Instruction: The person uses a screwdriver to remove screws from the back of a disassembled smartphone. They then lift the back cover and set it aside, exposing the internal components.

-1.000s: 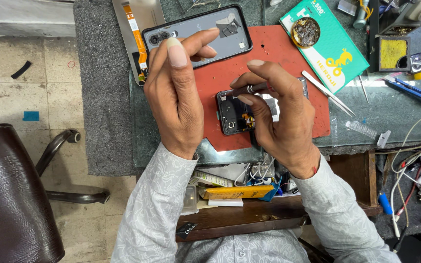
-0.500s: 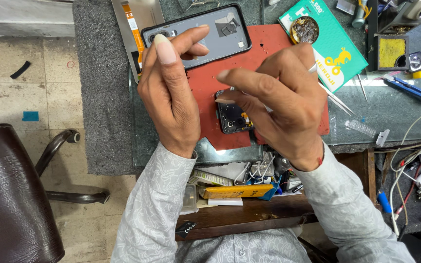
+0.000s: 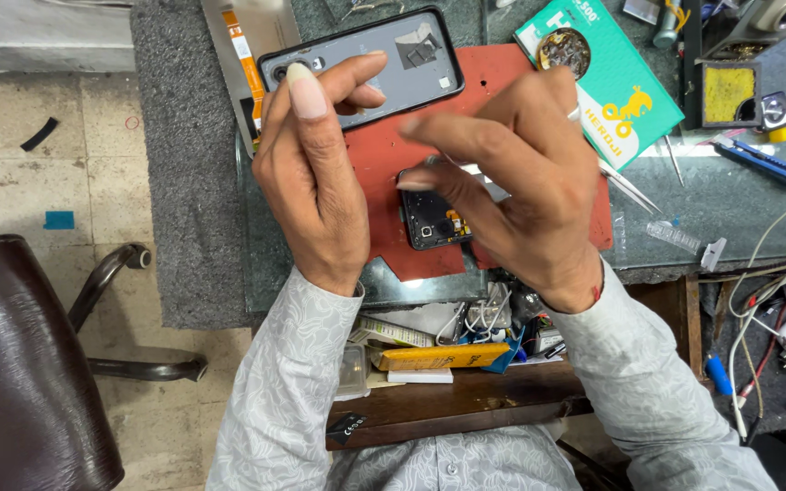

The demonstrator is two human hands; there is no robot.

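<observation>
— On the red mat point(image 3: 393, 155), what lies under the hands?
— A small dark phone board point(image 3: 431, 223), with the grey phone back cover point(image 3: 384, 59) just above it.
— And the hands?
— Left hand point(image 3: 316, 173) hovers loose, fingers released. Right hand point(image 3: 520, 182) pinches thin tweezers point(image 3: 479, 173) over the board.

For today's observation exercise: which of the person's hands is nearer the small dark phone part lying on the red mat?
Right. The right hand is directly over the small dark phone part, fingertips at its top edge; the left hand is held off to its left.
</observation>
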